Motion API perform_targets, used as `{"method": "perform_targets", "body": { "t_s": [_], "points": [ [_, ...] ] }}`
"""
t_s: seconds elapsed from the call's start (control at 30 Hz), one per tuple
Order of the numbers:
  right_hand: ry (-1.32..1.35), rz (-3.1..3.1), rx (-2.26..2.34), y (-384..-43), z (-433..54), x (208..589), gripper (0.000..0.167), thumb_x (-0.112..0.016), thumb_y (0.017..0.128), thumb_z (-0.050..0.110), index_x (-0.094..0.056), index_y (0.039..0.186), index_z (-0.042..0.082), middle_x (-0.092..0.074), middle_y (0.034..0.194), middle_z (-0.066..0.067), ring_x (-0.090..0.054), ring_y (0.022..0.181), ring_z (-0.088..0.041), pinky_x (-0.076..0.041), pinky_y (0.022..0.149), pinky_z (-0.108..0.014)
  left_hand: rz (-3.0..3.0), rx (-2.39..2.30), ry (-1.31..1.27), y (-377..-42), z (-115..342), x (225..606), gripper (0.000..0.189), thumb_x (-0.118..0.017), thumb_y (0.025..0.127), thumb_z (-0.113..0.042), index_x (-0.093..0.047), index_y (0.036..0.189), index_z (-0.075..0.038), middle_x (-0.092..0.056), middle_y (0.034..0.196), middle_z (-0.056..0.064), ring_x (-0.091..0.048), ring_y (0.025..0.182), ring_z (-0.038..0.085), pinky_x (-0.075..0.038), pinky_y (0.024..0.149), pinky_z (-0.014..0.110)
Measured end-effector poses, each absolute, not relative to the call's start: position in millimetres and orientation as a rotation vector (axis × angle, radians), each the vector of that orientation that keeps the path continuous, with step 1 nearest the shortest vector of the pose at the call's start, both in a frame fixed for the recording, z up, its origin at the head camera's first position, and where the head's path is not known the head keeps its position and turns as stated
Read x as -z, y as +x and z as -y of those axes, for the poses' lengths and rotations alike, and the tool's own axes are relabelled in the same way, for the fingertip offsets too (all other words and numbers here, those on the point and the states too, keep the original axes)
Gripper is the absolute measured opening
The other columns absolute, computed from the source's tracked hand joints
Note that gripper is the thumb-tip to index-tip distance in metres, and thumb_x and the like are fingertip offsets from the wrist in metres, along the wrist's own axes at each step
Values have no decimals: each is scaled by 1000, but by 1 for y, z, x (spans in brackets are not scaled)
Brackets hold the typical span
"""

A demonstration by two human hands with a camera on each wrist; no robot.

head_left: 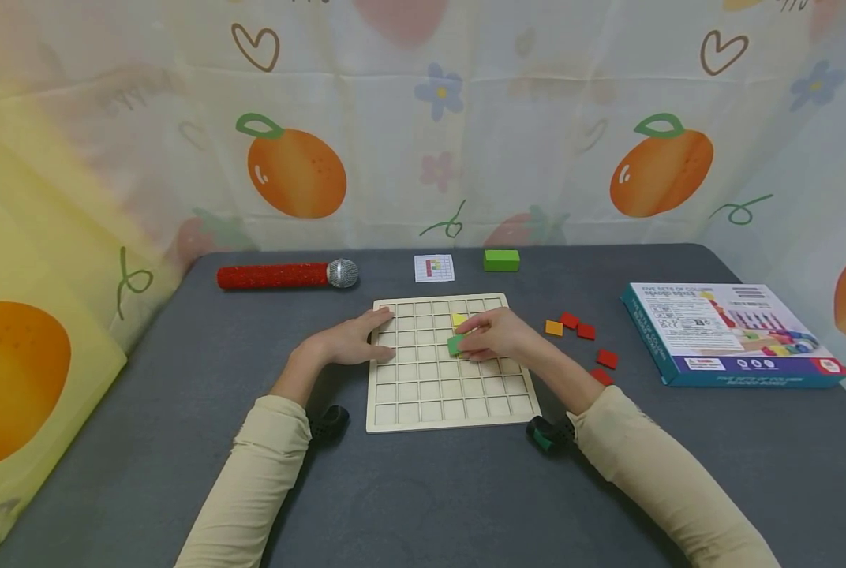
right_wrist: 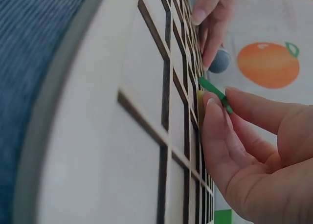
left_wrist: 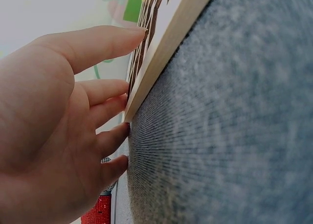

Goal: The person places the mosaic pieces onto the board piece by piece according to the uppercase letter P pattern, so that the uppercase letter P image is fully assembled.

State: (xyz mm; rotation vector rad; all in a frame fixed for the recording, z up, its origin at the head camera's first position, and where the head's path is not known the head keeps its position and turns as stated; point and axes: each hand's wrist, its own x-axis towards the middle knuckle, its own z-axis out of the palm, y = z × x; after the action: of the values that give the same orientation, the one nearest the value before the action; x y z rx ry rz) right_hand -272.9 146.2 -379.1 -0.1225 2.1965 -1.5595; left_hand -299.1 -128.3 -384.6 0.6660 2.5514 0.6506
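Green tile [head_left: 454,345] — pinched between thumb and fingers of the right hand [head_left: 495,334], projecting from the fingertips toward the left edge of the grid board [head_left: 407,392]. It tilts over the board, nearer the far edge, beside the yellow tile [head_left: 458,319]. Left hand [head_left: 346,339] — fingers extended at the board's left edge.

Two hands [head_left: 352,338] are spotted, and now counted off are one wooden grid board [head_left: 430,392], one green tile [head_left: 454,345], one yellow tile [head_left: 458,319], one orange tile [head_left: 554,327], four red tiles [head_left: 586,332], one green block [head_left: 501,261], one pattern card [head_left: 434,268], one red microphone [head_left: 281,275] and one game box [head_left: 700,319]!
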Motion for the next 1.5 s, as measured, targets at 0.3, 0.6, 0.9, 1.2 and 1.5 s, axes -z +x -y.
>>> {"method": "perform_targets", "body": {
  "t_s": [0.3, 0.6, 0.9, 1.2, 1.5],
  "points": [
    [-95, -2242, 1496, -275, -137, 380, 30, -71, 85, 3, -65, 113, -4, -67, 86, -13, -67, 70, -17, -55, 65, -28, -2550, -646, 673, -300, 129, 387, 76, -60, 92, -34, -22, 151, -4, -16, 157, 15, -7, 143, 31, -14, 112, 49],
    [-73, -2325, 1410, -274, -130, 375, 25, -72, 84, 4, -69, 108, -2, -67, 87, -12, -66, 71, -16, -55, 66, -27, -2551, -649, 679, -301, 129, 386, 76, -60, 92, -32, -23, 151, -3, -16, 156, 15, -7, 143, 30, -14, 112, 48],
    [-79, -2370, 1360, -274, -127, 373, 24, -72, 85, 6, -70, 107, -1, -68, 95, -11, -66, 76, -16, -54, 70, -28, -2558, -656, 706, -303, 130, 387, 75, -60, 92, -30, -23, 150, -2, -17, 156, 15, -7, 143, 30, -13, 112, 47],
    [-100, -2394, 1325, -274, -127, 373, 25, -72, 85, 10, -70, 109, 1, -68, 94, -9, -65, 79, -17, -54, 71, -29, -2563, -648, 691, -302, 130, 386, 74, -59, 92, -31, -23, 151, -3, -17, 156, 15, -7, 143, 31, -13, 112, 47],
    [-220, -2276, 1468, -273, -143, 376, 35, -68, 90, 17, -64, 121, 2, -66, 103, -10, -63, 85, -20, -52, 77, -31, -2553, -655, 686, -299, 130, 386, 75, -59, 92, -33, -23, 151, -3, -16, 156, 16, -7, 143, 32, -14, 112, 49]
  ]
}}
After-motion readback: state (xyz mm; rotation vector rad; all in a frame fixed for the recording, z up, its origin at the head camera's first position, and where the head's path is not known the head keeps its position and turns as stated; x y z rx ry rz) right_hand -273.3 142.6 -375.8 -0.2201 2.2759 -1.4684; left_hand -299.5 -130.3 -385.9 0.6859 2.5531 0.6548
